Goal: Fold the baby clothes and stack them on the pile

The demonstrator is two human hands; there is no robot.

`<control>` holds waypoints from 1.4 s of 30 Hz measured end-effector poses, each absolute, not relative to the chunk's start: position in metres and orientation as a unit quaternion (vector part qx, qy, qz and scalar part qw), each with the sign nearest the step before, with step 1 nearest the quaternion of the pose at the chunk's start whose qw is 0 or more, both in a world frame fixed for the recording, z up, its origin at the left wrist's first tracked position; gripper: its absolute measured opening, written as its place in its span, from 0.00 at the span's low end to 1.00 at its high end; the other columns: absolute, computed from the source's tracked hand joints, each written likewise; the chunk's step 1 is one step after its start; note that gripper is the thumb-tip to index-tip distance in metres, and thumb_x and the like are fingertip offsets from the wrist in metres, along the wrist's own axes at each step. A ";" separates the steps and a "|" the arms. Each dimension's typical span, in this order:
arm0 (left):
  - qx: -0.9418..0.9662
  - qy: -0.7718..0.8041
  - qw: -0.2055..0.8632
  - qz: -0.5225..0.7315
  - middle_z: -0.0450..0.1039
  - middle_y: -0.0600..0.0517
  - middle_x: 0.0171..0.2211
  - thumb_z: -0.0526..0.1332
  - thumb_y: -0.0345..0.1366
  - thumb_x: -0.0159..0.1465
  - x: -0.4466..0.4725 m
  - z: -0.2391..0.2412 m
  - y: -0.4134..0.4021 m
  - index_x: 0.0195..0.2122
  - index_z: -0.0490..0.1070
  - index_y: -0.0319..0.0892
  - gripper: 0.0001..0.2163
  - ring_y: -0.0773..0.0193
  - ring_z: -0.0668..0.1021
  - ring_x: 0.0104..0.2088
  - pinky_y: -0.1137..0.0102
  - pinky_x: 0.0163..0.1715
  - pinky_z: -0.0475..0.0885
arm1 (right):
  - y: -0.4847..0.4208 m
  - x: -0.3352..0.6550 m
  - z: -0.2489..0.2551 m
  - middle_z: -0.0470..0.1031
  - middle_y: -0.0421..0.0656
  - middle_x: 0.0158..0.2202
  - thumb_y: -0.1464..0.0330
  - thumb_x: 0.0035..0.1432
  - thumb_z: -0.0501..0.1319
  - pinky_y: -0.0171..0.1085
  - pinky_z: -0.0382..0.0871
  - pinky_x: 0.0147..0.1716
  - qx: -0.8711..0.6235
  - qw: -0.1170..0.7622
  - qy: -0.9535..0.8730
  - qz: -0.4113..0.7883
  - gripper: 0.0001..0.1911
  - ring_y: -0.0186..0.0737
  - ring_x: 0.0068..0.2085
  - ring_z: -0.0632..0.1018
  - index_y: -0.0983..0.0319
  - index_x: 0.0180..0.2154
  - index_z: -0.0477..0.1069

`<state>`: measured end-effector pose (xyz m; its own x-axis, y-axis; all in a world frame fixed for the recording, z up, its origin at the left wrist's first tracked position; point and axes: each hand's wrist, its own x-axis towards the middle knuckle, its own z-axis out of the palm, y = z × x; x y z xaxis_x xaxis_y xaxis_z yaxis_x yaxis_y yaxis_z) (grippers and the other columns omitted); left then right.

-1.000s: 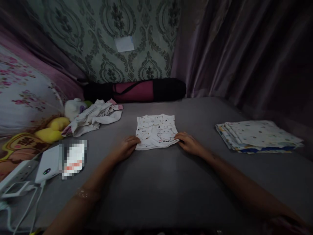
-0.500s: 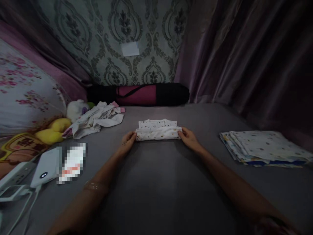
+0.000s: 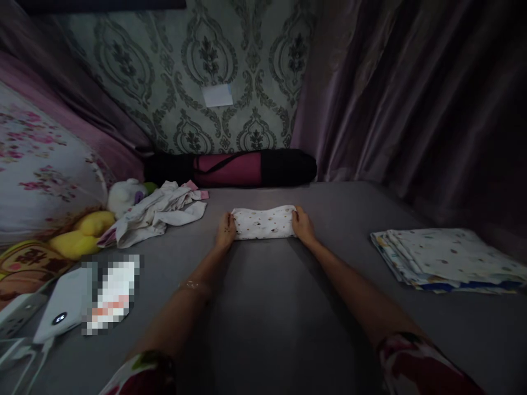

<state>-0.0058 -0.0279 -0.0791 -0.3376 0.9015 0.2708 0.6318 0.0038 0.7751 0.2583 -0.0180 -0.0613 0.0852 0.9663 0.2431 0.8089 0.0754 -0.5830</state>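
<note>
While both arms stretch forward over a grey bed [image 3: 263,307], the left hand [image 3: 226,230] and right hand [image 3: 303,225] press on either end of a small white spotted garment [image 3: 263,223], folded into a narrow band at the bed's middle. Whether the fingers pinch the cloth or only rest on it cannot be told. Crumpled clothes [image 3: 160,211] lie to the left, a folded stack [image 3: 447,258] well apart on the right. Soft fabric on a yielding bed could spring open if the hold loosens unevenly.

A folded garment [image 3: 263,223] lies mid-bed [image 3: 263,307], one hand at each end. To its left sits a heap of clothes [image 3: 158,211], to its right a stack of folded cloths [image 3: 448,258], and behind it a rolled mat [image 3: 230,167] along the wall.
</note>
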 end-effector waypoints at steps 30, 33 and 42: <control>0.570 0.802 0.090 0.153 0.77 0.38 0.45 0.45 0.42 0.70 0.004 -0.058 -0.021 0.50 0.68 0.39 0.17 0.50 0.78 0.48 0.64 0.42 0.70 | -0.008 0.241 -0.054 0.77 0.57 0.45 0.65 0.67 0.48 0.44 0.68 0.46 -0.784 0.185 -0.583 0.108 0.17 0.51 0.48 0.78 0.66 0.50 0.68; 0.559 0.808 0.092 0.160 0.76 0.36 0.45 0.45 0.41 0.70 0.004 -0.060 -0.019 0.50 0.68 0.37 0.18 0.49 0.78 0.47 0.62 0.42 0.70 | -0.006 0.242 -0.056 0.77 0.58 0.45 0.67 0.66 0.50 0.43 0.69 0.45 -0.783 0.184 -0.584 0.108 0.17 0.51 0.48 0.79 0.68 0.51 0.67; 0.596 0.779 0.005 0.197 0.72 0.36 0.50 0.47 0.40 0.69 0.007 -0.048 -0.027 0.50 0.67 0.37 0.16 0.52 0.74 0.51 0.64 0.47 0.68 | -0.012 0.240 -0.042 0.73 0.59 0.51 0.66 0.67 0.48 0.44 0.65 0.51 -0.736 0.192 -0.648 0.043 0.18 0.50 0.53 0.74 0.68 0.51 0.68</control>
